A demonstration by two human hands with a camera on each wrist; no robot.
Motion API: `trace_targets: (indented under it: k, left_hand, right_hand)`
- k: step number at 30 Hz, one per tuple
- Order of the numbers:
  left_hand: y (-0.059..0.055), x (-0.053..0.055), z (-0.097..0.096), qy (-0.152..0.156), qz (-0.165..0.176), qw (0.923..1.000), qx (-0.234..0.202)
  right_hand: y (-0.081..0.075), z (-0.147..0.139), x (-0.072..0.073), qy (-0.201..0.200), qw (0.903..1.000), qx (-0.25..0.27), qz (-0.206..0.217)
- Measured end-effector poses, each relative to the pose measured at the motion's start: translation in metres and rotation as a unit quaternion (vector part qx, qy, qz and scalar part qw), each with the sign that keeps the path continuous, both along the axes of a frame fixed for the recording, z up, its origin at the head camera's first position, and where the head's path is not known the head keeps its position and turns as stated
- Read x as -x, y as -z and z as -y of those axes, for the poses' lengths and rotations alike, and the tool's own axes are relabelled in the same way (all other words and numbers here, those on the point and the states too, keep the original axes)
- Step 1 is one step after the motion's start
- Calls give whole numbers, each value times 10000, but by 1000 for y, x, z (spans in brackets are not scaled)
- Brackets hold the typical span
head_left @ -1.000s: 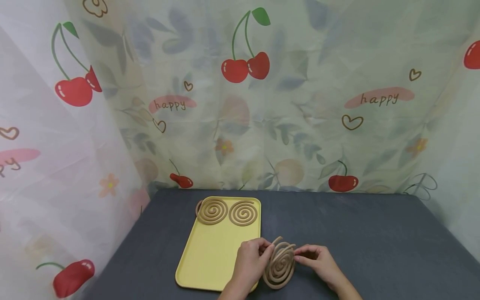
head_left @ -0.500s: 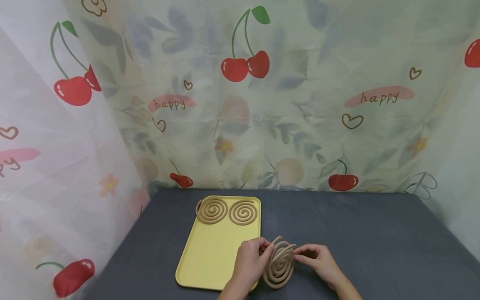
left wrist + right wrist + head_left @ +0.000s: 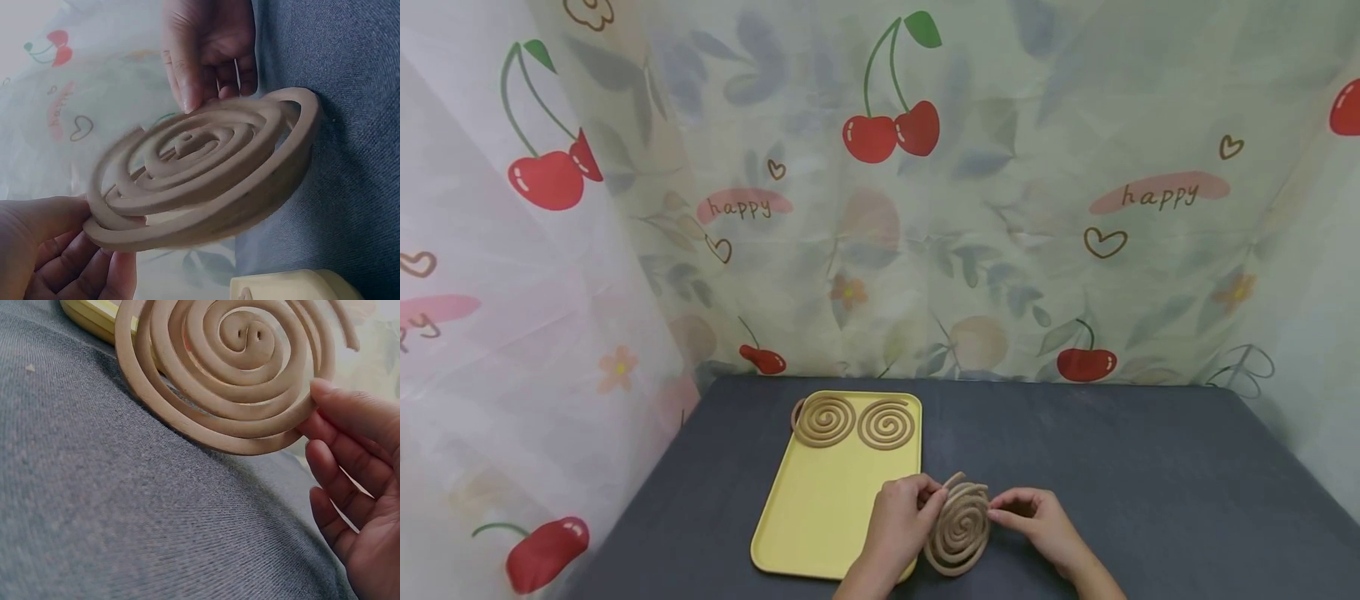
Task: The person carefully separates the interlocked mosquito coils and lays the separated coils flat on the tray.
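Observation:
A brown mosquito coil (image 3: 961,533), apparently two nested spirals, stands tilted on edge above the dark cloth, just right of the tray. My left hand (image 3: 901,512) pinches its left rim between thumb and fingers. On the opposite rim, my right hand (image 3: 1037,521) pinches it with thumb and forefinger; the other fingers are loosely bent in the right wrist view. Seen from the left wrist, the rings of the coil (image 3: 219,228) spread apart in places, with gaps between layers. Part of the rim is hidden behind the left fingers.
A yellow tray (image 3: 820,508) lies left of the hands. Two flat coils rest at its far end: the left coil (image 3: 825,421) overhangs the tray's edge, and the right coil (image 3: 887,425) lies inside. A printed curtain (image 3: 970,275) rises behind the dark tabletop (image 3: 1112,458).
The held coil has turned slightly between the hands, and its face shows more squarely with the rings closer together. Both hands are nearly where they were. The tray and its coils are unchanged.

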State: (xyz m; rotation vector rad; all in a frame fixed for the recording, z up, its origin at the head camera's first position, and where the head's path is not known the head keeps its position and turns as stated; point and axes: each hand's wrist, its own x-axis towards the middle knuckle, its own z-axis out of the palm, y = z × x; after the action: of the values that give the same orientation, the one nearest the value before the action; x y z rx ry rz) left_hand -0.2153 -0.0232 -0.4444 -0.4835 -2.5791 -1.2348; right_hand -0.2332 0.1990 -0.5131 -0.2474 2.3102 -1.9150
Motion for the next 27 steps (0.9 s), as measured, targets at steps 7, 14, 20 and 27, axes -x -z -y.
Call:
trace_targets:
  k: [7, 14, 20, 27]
  left_hand:
    - [1, 1, 1, 51, 33, 10000, 16]
    - [1, 1, 1, 90, 95, 9999, -37]
    - [1, 1, 1, 93, 137, 9999, -45]
    - [2, 2, 2, 69, 123, 9999, -22]
  right_hand:
    - [0, 1, 0, 42, 10000, -36, -31]
    - [2, 1, 0, -85, 9999, -44, -122]
    - [4, 0, 1, -172, 9996, -25, -209]
    - [4, -1, 1, -280, 9995, -27, -158]
